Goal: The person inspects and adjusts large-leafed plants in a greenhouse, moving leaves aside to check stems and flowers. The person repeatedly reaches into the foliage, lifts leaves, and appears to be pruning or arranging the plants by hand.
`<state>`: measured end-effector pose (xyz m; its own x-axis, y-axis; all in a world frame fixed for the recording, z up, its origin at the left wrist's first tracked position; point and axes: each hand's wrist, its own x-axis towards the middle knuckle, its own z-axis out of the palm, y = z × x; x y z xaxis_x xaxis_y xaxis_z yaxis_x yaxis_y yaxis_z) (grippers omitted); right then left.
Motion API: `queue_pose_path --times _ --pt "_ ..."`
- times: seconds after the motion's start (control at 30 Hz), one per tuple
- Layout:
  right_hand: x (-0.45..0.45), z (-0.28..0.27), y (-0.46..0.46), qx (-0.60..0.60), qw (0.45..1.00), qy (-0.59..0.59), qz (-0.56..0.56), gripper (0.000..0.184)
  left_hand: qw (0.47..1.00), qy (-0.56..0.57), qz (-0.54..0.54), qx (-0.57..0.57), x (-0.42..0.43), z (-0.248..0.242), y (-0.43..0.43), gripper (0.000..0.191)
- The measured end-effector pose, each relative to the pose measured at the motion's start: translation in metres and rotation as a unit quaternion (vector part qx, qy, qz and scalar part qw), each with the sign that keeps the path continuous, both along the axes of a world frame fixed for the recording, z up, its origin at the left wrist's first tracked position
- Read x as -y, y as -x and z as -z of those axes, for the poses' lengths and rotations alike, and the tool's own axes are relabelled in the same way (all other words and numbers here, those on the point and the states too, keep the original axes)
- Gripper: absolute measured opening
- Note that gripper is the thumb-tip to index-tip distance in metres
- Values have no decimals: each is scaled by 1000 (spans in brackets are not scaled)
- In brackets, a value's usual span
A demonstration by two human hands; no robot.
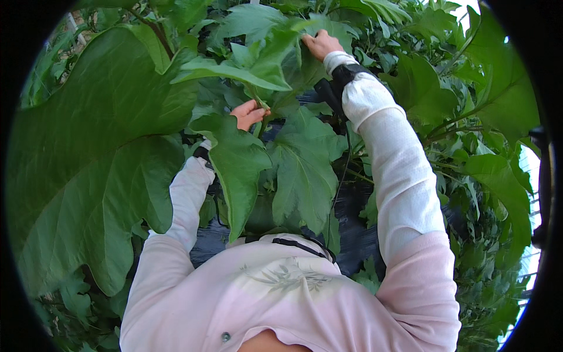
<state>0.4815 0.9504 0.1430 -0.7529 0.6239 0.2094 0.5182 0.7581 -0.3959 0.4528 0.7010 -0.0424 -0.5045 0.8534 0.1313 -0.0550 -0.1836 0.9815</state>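
My left hand (pixel 250 115) has its thumb and fingers closed on a green plant stem (pixel 262 104) in the middle of the foliage. Its wrist is partly covered by a drooping lobed leaf (pixel 239 169). Farther out and to the right, my right hand (pixel 323 45) is raised with fingers curled, its fingertips at the edge of a broad leaf (pixel 303 66) that they seem to pinch. Just what lies between those fingertips is hard to see. A folded pale-green leaf (pixel 237 75) spreads above my left hand, and another large lobed leaf (pixel 303 176) hangs below it.
A very large leaf (pixel 101 132) fills the left side, close to the camera. Black plastic mulch film (pixel 360 207) shows between the plants. Dark straps with a device (pixel 336 88) and a thin cable (pixel 341 176) run along my right arm. Dense foliage (pixel 484 264) stands at right.
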Motion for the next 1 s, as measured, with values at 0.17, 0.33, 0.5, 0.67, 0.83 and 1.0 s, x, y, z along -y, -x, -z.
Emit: queue_pose_path --times 0.17,0.33,0.5,0.67,0.83,1.0 --pt "28 -25 -14 -94 964 -237 -73 63 999 20 1 41 1 -2 5 30" --pt "57 -22 23 -200 905 -46 -373 28 998 36 34 42 1 -4 10 30" --pt "59 -23 22 -62 853 -133 -500 35 996 28 80 26 11 -10 13 29" --pt "23 -41 -26 95 938 -228 -242 42 995 34 94 19 35 -17 8 26" --pt "-48 -91 -26 149 919 171 -323 32 991 34 116 -49 35 -15 10 27" --pt "-54 -125 -110 82 971 196 -109 38 996 44 74 -25 35 -5 10 29"
